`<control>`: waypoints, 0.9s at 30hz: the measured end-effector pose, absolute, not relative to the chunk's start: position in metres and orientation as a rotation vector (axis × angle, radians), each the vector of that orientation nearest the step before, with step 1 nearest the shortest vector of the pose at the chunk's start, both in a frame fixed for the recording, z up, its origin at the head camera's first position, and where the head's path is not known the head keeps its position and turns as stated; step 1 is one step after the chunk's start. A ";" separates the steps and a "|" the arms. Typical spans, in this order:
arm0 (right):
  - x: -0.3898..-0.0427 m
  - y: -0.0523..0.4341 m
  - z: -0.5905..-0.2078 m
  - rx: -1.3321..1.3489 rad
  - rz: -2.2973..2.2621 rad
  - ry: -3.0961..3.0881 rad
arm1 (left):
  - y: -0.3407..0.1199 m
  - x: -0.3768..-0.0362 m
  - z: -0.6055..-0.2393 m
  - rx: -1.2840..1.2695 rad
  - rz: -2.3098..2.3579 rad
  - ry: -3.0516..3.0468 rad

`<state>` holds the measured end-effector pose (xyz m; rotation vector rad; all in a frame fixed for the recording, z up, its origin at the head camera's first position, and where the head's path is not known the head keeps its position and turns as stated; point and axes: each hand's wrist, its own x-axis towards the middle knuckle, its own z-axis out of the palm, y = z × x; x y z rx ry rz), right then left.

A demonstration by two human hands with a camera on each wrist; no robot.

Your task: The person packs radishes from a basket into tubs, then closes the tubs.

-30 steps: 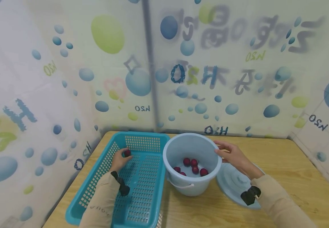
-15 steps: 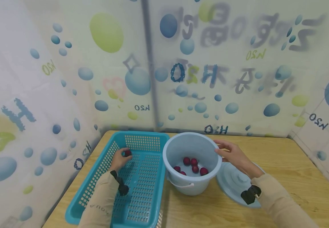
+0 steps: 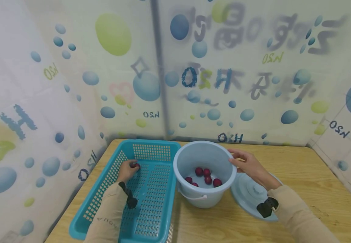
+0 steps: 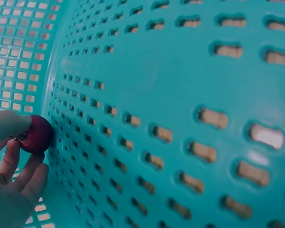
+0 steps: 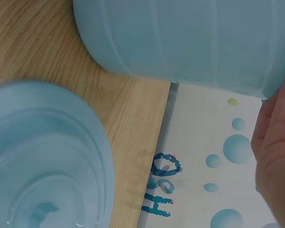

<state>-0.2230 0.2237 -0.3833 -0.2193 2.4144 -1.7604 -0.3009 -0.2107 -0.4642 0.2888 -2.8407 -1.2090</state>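
Observation:
Inside the turquoise basket [image 3: 173, 189], my left hand [image 3: 128, 170] pinches a dark red plum [image 3: 136, 165] at the far left corner. The left wrist view shows the thumb and fingertips around that plum [image 4: 38, 135], which sits low against the perforated floor. A light blue bucket [image 3: 204, 197] stands just right of the basket, with several plums [image 3: 208, 180] at its bottom. My right hand [image 3: 249, 166] holds the bucket's right rim. In the right wrist view, its fingers [image 5: 275, 118] lie along the bucket's outer wall [image 5: 190, 42].
A light blue lid [image 3: 248, 194] lies on the wooden table [image 3: 312, 189] to the bucket's right, under my right forearm. The bucket's white handle [image 3: 193, 198] hangs down in front. A patterned wall covering [image 3: 239, 101] rises behind the table.
My left hand has lowered slightly with the plum, and its fingers now cover more of it. My right hand and the bucket have stayed in place.

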 end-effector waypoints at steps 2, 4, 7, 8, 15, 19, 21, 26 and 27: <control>-0.223 0.224 -0.383 -0.218 -1.762 2.413 | -0.211 -0.300 -0.464 0.289 -1.201 -2.852; -0.223 0.224 -0.383 -0.216 -1.763 2.410 | -0.212 -0.299 -0.464 0.273 -1.200 -2.854; -0.222 0.224 -0.383 -0.211 -1.764 2.406 | -0.211 -0.298 -0.465 0.251 -1.186 -2.850; -0.222 0.224 -0.382 -0.209 -1.763 2.405 | -0.211 -0.298 -0.465 0.243 -1.178 -2.847; -0.222 0.224 -0.382 -0.218 -1.766 2.404 | -0.208 -0.298 -0.467 0.278 -1.184 -2.835; -0.221 0.224 -0.382 -0.228 -1.768 2.402 | -0.208 -0.298 -0.469 0.304 -1.207 -2.840; -0.221 0.224 -0.382 -0.229 -1.765 2.402 | -0.209 -0.299 -0.470 0.292 -1.203 -2.840; -0.221 0.224 -0.382 -0.226 -1.760 2.407 | -0.211 -0.300 -0.473 0.261 -1.207 -2.843; -0.221 0.224 -0.382 -0.226 -1.759 2.409 | -0.211 -0.300 -0.474 0.260 -1.211 -2.845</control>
